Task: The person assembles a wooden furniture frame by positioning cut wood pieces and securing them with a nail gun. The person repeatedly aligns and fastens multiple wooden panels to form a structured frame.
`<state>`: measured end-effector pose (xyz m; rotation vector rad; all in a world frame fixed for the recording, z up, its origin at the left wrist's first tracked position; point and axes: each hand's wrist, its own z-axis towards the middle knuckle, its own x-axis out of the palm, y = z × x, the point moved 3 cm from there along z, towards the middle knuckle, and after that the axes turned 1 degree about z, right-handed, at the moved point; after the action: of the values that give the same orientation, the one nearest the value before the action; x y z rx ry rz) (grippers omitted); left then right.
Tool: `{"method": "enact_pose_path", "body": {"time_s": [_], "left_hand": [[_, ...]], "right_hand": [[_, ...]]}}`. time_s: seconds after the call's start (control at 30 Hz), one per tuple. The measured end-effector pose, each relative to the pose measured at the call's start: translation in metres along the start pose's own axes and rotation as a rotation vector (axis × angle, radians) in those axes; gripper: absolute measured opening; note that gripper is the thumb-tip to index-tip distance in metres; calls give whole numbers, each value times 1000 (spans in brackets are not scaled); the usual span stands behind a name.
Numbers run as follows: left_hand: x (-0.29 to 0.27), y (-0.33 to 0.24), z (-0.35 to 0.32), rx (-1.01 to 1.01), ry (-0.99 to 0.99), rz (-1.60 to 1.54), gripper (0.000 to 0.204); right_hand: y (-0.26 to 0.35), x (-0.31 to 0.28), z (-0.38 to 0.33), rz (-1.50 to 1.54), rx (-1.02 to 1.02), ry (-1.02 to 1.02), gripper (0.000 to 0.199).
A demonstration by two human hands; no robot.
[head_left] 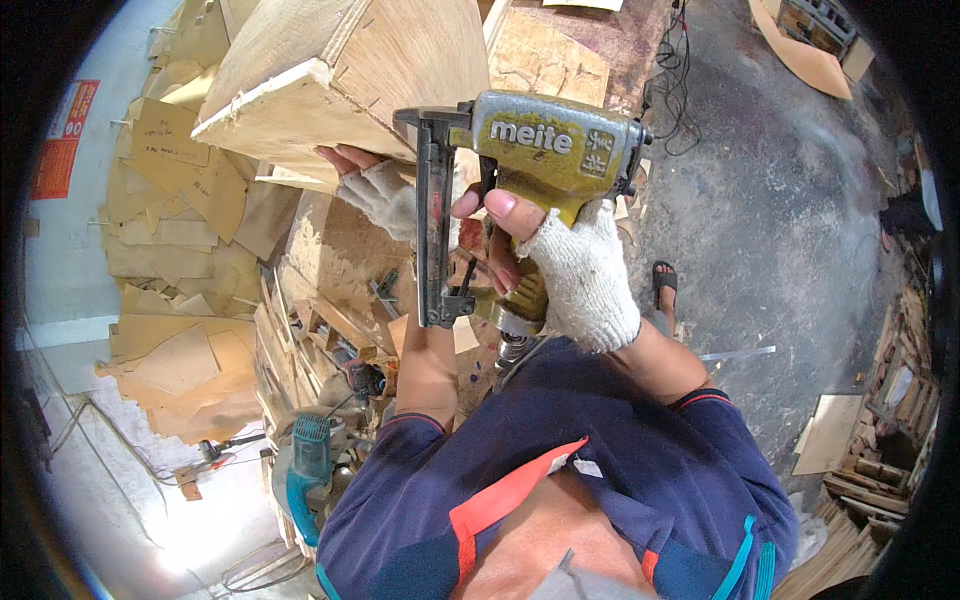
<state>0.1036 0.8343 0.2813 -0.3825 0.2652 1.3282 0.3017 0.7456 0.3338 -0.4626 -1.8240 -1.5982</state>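
My right hand (585, 265), in a white fingerless knit glove, is closed around the grip of a yellow-green nail gun (545, 150). Its thumb lies along the body below the housing, and a finger is near the trigger. The gun's long black magazine (433, 220) stretches up to a plywood box (330, 80), overlapping its near corner in view. Behind the gun, my left hand (380, 195), gloved the same way, has its fingers stretched out against the lower edge of the box. The magazine hides part of that hand. Thin nails stick out of the box's wood.
Below my left arm lie wood strips (280, 345) and a teal power tool (308, 465). Plywood templates (180, 190) hang on the left wall. Black cables (675, 95) trail over the grey floor (750, 230). Scrap wood (890, 430) is stacked at the right.
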Motion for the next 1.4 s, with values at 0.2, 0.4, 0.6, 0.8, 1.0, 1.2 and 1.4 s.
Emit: {"method": "enact_pose_path", "body": {"time_s": [0.2,0.4,0.6,0.8,1.0,1.2,1.4], "left_hand": [[-1,3,-4,-2,26,-7,83],[-1,9,-9,-21,39,-16,81],[-1,12,-13,-41,75,-23,80],[-5,12,-19,-113,185,-103,78],[5,12,-26,-569,475,-503,77],[19,0,-36,-1088,658,-822,76],[37,62,-51,-166,303,-27,83]], "right_hand": [[1,0,-1,-65,5,-17,29],[-4,1,-3,36,20,-63,25],[-31,-11,7,43,37,-22,24],[-36,-10,9,64,-13,-39,29],[-40,-24,9,1,64,-62,29],[-32,-45,13,88,-61,-158,28],[15,-52,42,10,-208,-119,29]]}}
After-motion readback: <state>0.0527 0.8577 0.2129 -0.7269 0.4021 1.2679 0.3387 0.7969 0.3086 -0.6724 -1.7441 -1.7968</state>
